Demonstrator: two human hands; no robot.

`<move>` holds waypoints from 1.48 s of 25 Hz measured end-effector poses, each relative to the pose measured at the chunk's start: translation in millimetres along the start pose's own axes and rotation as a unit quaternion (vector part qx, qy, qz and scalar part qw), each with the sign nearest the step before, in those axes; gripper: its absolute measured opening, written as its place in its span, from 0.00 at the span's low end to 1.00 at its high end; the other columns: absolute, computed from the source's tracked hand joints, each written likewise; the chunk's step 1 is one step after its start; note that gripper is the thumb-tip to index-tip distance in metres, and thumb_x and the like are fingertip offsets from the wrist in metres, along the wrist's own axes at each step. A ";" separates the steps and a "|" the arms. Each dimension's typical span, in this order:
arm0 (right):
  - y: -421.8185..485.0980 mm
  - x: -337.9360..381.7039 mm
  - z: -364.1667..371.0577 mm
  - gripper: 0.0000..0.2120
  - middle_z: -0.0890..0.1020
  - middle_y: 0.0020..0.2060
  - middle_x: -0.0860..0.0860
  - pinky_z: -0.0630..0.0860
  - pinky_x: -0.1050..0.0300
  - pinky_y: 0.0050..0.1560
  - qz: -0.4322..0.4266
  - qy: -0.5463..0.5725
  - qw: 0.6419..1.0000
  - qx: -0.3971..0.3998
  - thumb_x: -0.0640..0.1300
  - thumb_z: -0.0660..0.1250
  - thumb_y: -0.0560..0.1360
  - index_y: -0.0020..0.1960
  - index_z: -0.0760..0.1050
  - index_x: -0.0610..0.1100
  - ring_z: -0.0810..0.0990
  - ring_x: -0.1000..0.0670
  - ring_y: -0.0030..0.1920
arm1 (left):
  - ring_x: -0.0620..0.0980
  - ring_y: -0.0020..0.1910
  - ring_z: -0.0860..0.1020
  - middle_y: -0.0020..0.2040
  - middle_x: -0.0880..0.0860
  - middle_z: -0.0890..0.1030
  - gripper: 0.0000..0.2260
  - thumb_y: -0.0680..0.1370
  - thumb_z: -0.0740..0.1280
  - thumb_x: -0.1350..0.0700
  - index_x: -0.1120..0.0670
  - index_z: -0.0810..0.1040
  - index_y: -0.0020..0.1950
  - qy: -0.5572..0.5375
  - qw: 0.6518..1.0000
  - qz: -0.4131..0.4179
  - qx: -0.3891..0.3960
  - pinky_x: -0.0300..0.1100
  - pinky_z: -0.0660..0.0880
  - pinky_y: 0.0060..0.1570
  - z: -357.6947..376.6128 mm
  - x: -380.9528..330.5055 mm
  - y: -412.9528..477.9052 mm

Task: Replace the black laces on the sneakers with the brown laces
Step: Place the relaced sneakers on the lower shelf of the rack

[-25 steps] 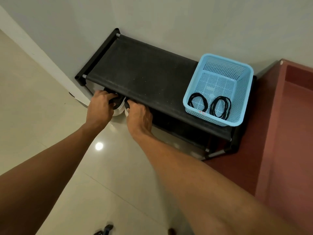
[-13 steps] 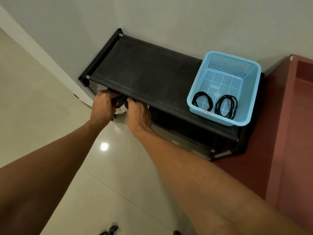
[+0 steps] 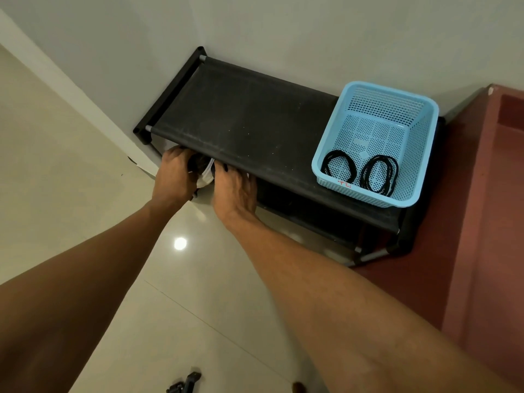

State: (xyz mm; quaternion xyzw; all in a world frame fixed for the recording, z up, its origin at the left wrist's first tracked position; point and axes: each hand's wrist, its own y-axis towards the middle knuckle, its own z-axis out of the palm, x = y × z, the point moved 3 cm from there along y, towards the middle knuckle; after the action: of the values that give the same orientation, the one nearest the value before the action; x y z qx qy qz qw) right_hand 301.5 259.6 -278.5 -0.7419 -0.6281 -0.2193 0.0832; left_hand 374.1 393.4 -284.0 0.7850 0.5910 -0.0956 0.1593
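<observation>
Shoe rack (image 3: 255, 123): one black rack, standing in the corner against the wall. Its top shelf is bare except for the basket at its right end.
Floor (image 3: 71, 171): pale shiny tiles with one light reflection. A small dark object lies at the bottom edge of the view; what it is cannot be told.
Basket (image 3: 419, 154): one light blue plastic basket, on the right end of the top shelf.
Left hand (image 3: 174, 174): it reaches under the front edge of the top shelf and is closed around a sneaker.
Right hand (image 3: 235, 188): it is just beside the left one and reaches under the same edge. Its fingertips are hidden, so one cannot tell if it grips something.
Sneaker (image 3: 204, 175): it is on the lower shelf at the left end, between the two hands. Only a dark upper and a white sole show. Whether one or two sneakers are there cannot be told, and their laces are hidden.
Lace coils (image 3: 380, 177): two dark coils, side by side at the front of the basket. They look black more than brown in this light.
Progress: the task seems near its end or its start; the pictures do not decide which.
</observation>
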 end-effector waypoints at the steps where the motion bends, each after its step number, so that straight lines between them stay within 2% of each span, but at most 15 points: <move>1: 0.5 1.7 0.9 0.30 0.83 0.60 0.45 0.76 0.49 0.64 -0.002 0.003 1.000 0.005 0.42 0.79 0.72 0.72 0.74 0.47 0.82 0.44 0.62 | 0.62 0.71 0.73 0.70 0.58 0.78 0.28 0.73 0.76 0.67 0.55 0.76 0.72 0.007 1.000 -0.005 -0.001 0.58 0.71 0.73 -1.6 1.2 -2.2; 5: -5.4 2.1 -1.4 0.38 0.81 0.66 0.44 0.76 0.47 0.68 -0.012 0.032 0.999 0.038 0.45 0.81 0.71 0.76 0.69 0.46 0.80 0.42 0.67 | 0.62 0.76 0.67 0.76 0.59 0.72 0.37 0.70 0.81 0.61 0.56 0.70 0.76 0.037 0.999 -0.015 -0.007 0.58 0.66 0.75 -3.0 -4.9 -16.3; 9: -9.0 -0.3 -4.4 0.43 0.75 0.74 0.44 0.69 0.44 0.76 -0.029 0.027 0.998 0.039 0.48 0.81 0.70 0.80 0.65 0.46 0.72 0.42 0.75 | 0.62 0.76 0.66 0.76 0.59 0.72 0.39 0.69 0.82 0.58 0.56 0.70 0.76 0.057 0.998 0.000 -0.022 0.57 0.63 0.76 -3.9 -15.1 -18.3; 13: -11.3 3.9 -6.7 0.45 0.71 0.77 0.44 0.67 0.45 0.78 -0.043 0.033 0.998 0.035 0.51 0.81 0.71 0.81 0.64 0.46 0.69 0.42 0.78 | 0.61 0.75 0.68 0.75 0.58 0.73 0.37 0.70 0.81 0.55 0.56 0.70 0.76 0.060 0.997 0.009 -0.036 0.57 0.63 0.77 -9.3 -21.6 -22.0; 18: -20.3 11.4 -6.6 0.43 0.70 0.78 0.44 0.63 0.46 0.80 -0.071 0.012 0.997 0.030 0.52 0.80 0.70 0.79 0.65 0.45 0.65 0.44 0.79 | 0.58 0.76 0.69 0.76 0.55 0.73 0.29 0.78 0.75 0.51 0.53 0.71 0.77 0.048 0.997 0.021 -0.055 0.56 0.64 0.77 -12.9 -27.6 -40.4; 21: -25.8 10.8 -13.2 0.39 0.69 0.77 0.43 0.61 0.46 0.81 -0.087 0.000 0.996 0.032 0.51 0.77 0.73 0.78 0.66 0.43 0.63 0.44 0.80 | 0.56 0.79 0.66 0.79 0.53 0.71 0.28 0.81 0.71 0.49 0.51 0.69 0.79 0.068 0.997 0.003 -0.039 0.56 0.63 0.79 -18.7 -38.9 -50.5; 24: -34.7 19.2 -22.4 0.38 0.69 0.78 0.43 0.62 0.45 0.81 -0.127 0.000 0.989 0.076 0.51 0.76 0.75 0.79 0.65 0.43 0.63 0.44 0.80 | 0.55 0.80 0.65 0.78 0.52 0.71 0.27 0.81 0.70 0.49 0.51 0.69 0.79 0.087 0.995 -0.045 -0.032 0.55 0.64 0.78 -34.3 -41.3 -66.5; 29: -39.7 35.7 -72.9 0.32 0.69 0.77 0.43 0.64 0.43 0.80 -0.172 0.050 0.978 0.108 0.52 0.71 0.81 0.80 0.65 0.42 0.62 0.43 0.81 | 0.55 0.78 0.68 0.76 0.52 0.74 0.27 0.80 0.71 0.51 0.51 0.70 0.78 0.077 0.993 -0.075 -0.058 0.55 0.67 0.76 -79.2 -43.4 -86.9; 34: -51.1 18.1 -135.1 0.32 0.69 0.76 0.43 0.70 0.44 0.76 -0.191 0.057 0.977 0.076 0.53 0.71 0.80 0.79 0.65 0.43 0.64 0.43 0.80 | 0.56 0.76 0.70 0.75 0.53 0.75 0.25 0.81 0.70 0.49 0.51 0.72 0.77 0.043 0.993 -0.058 -0.089 0.57 0.68 0.75 -107.7 -99.4 -100.5; 37: -63.7 -0.6 -184.6 0.35 0.67 0.78 0.42 0.67 0.43 0.78 -0.186 0.040 0.980 0.064 0.54 0.71 0.79 0.80 0.63 0.43 0.61 0.42 0.81 | 0.55 0.76 0.70 0.77 0.52 0.73 0.28 0.80 0.70 0.46 0.50 0.69 0.78 0.049 0.994 -0.032 -0.087 0.57 0.69 0.74 -134.6 -137.8 -112.8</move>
State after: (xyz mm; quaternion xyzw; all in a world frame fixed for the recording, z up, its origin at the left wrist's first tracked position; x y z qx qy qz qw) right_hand 198.9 197.9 -124.2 -0.5959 -0.7640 -0.2198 0.1140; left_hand 221.8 346.9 -127.5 0.7525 0.6291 -0.0105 0.1946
